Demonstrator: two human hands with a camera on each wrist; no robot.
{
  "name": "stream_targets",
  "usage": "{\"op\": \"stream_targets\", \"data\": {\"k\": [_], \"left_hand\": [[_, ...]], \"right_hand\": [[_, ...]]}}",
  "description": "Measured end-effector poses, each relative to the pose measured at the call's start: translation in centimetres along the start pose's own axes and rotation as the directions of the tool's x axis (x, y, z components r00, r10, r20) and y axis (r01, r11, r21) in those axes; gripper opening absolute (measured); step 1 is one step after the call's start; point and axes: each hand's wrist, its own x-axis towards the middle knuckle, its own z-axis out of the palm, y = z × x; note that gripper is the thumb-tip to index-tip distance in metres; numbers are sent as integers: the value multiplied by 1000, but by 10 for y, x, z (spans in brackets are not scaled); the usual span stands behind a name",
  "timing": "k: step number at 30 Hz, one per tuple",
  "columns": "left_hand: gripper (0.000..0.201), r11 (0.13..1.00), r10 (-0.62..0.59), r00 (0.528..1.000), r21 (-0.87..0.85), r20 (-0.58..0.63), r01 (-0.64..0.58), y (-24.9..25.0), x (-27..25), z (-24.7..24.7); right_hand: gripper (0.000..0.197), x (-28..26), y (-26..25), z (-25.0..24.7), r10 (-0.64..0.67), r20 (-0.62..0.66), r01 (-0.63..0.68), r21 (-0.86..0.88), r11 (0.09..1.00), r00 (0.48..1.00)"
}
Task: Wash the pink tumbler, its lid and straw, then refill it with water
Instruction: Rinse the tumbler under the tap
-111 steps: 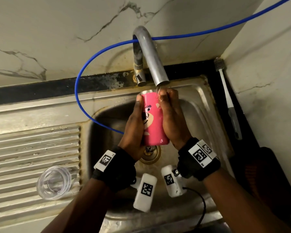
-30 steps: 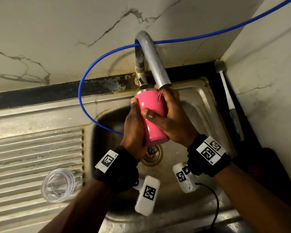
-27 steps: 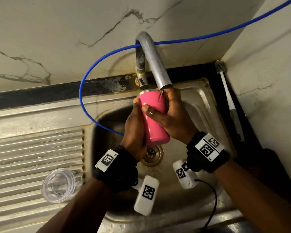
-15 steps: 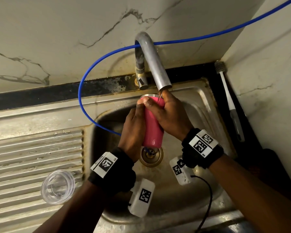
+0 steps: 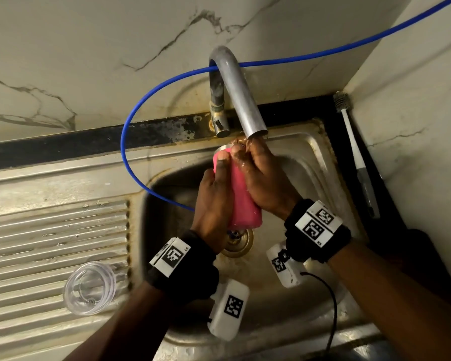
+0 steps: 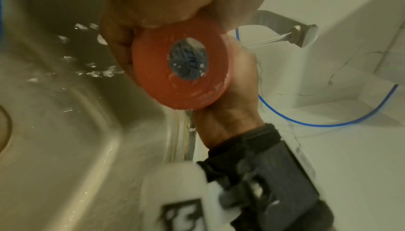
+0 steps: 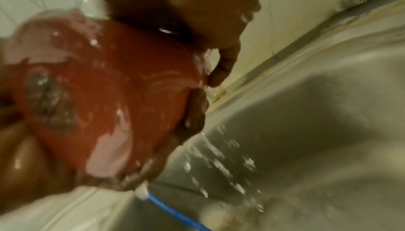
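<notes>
The pink tumbler (image 5: pixel 241 196) is held tilted over the sink basin, its mouth up under the tap spout (image 5: pixel 241 97). My left hand (image 5: pixel 214 194) grips its left side, thumb along the wall near the rim. My right hand (image 5: pixel 261 178) wraps the right side, its fingertips at the rim where water runs over them. The left wrist view shows the tumbler's round base (image 6: pixel 181 64) with a shiny centre disc. In the right wrist view the wet tumbler (image 7: pixel 105 96) fills the left half, blurred. The clear lid (image 5: pixel 89 291) lies on the ribbed drainboard. No straw is visible.
The steel sink (image 5: pixel 310 162) has a brass drain (image 5: pixel 238 243) below the tumbler. A blue hose (image 5: pixel 130 131) loops from the wall into the basin. A white-handled bottle brush (image 5: pixel 354 152) lies along the right wall. Water splashes onto the basin wall (image 7: pixel 230 165).
My right hand slid up from the tumbler's side to its rim under the running water. The tumbler tilted more and turned, so its printed face no longer shows.
</notes>
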Motion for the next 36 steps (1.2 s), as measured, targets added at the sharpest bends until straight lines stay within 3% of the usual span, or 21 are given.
{"op": "stream_targets", "data": {"k": [1, 5, 9, 12, 16, 18, 20, 23, 25, 28, 32, 36], "left_hand": [[48, 1000, 9, 1000, -2, 4, -9, -2, -1, 1], [66, 1000, 0, 999, -11, -39, 0, -6, 3, 2], [63, 996, -12, 998, -87, -65, 6, -1, 15, -6], [68, 985, -31, 998, -168, -55, 22, 0, 19, -12], [63, 987, -21, 998, -162, -56, 12, -7, 12, -8], [62, 988, 1, 999, -152, -55, -10, -7, 10, -4], [59, 993, 21, 998, -116, -51, -27, -3, 12, -4], [61, 994, 1, 998, -110, -70, -9, 4, 18, -9], [65, 990, -28, 998, -142, -55, 20, 1, 20, -13], [67, 989, -20, 1000, -148, -24, 16, -7, 18, -11], [61, 995, -4, 1000, -100, 5, 5, -1, 14, -4], [75, 991, -58, 998, -117, 11, 59, 6, 23, -12]], "right_hand": [[20, 4, -1, -3, 49, -40, -48, 32, 998, 998], [30, 4, -7, -1, 130, -110, -125, 52, 991, 985], [63, -35, -10, 19, -105, -26, 102, -110, 989, 994], [68, -50, 1, 23, -209, 70, 217, -160, 963, 976], [73, -35, -3, 11, -27, 94, 21, 68, 997, 995], [72, -24, -8, 4, 43, 83, -56, 161, 985, 996], [71, -26, -14, 5, 39, 56, -46, 122, 992, 998], [67, -45, -16, 15, -107, 70, 112, -75, 991, 992], [62, -51, -9, 16, -196, 112, 208, -116, 971, 974], [58, -38, -5, 6, -143, 118, 141, 24, 990, 983], [63, -29, -10, 5, -54, 27, 48, 194, 980, 998], [54, -56, -17, 16, -166, 86, 175, -118, 977, 982]]}}
